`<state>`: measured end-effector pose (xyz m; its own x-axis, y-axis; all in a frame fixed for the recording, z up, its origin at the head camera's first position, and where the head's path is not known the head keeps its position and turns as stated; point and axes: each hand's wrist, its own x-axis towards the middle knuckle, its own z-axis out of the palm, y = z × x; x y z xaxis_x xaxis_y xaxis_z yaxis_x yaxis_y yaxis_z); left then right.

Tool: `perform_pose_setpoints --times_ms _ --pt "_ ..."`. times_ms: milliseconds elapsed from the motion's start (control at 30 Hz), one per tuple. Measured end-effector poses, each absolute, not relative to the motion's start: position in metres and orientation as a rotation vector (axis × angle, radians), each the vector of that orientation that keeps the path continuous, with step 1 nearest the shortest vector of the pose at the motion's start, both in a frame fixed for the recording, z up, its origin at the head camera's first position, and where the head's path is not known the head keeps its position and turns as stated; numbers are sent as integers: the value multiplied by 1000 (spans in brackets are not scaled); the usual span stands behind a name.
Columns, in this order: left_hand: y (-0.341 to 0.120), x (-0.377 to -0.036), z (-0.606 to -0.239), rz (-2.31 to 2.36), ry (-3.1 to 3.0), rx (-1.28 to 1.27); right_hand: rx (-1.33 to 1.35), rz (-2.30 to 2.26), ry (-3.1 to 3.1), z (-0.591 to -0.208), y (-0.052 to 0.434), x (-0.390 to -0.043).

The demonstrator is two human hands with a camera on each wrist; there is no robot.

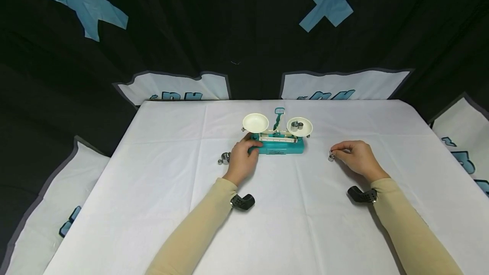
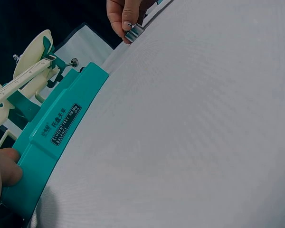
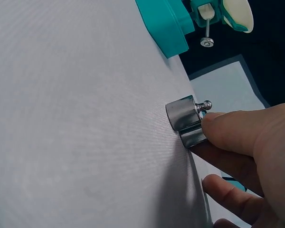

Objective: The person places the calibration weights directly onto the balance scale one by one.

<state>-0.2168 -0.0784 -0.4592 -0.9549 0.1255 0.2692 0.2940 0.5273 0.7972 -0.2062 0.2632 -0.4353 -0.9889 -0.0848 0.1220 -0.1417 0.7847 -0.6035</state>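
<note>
Tray balance (image 1: 284, 150) was positioned on the white cloth (image 1: 153, 181), its printed front turned toward the person. Its left end was gripped by the left hand (image 1: 242, 160), with the thumb laid over the front of the teal base. To the right, well apart from the balance, at least one metal weight (image 3: 182, 114) was pinched between thumb and forefinger of the right hand (image 1: 359, 160). A second weight (image 3: 194, 136) was seen touching it (whether both were pinched could not be told). Two more weights (image 1: 296, 126) were carried on the right pan (image 1: 305, 131), and loose weights (image 1: 226, 157) were grouped just beside the left hand.

For the step in hand, judged to be the handling of weights beside a steadied balance, a light grip by the knob was considered best. Contact between neighbouring weights was best avoided, since one could have been knocked over. Only gentle steadying of the base was called for, and the adjusting nut (image 2: 74, 62) was best left untouched.

On the label (image 2: 65, 124), "STUDENT TRAY BALANCE" was legible, with "托盘天平" printed above; the small figures alongside were too fine to be read reliably. Graduations were marked along the beam (image 2: 26, 78), but its numerals could not be made out. Blue lettering on the fabric panels (image 1: 324, 80) was only partly shown, and no word could be read.
</note>
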Motion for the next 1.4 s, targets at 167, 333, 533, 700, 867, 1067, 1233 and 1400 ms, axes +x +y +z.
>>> perform_pose_setpoints --times_ms 167,333,533,700,867,1067,1233,1400 --pt "-78 -217 -459 -1397 -2586 -361 180 973 -2898 -436 264 -208" --pt "-77 -216 -460 -1396 -2571 -372 217 969 -2895 -433 264 -211" --pt "-78 -216 -460 -1391 -2562 -378 215 947 -2900 -415 261 -218" --pt "-78 -216 -458 -1386 -2559 -379 266 891 -2867 -393 255 -224" --pt "-78 -216 -459 -1392 -2554 -378 302 875 -2834 -372 247 -227" --pt "-79 -216 -458 -1391 -2559 -372 328 899 -2819 -351 232 -229" --pt "-79 -216 -457 -1393 -2560 -368 369 904 -2817 -339 219 -234" --pt "-78 -215 -457 -1407 -2567 -360 402 890 -2834 -334 207 -239"
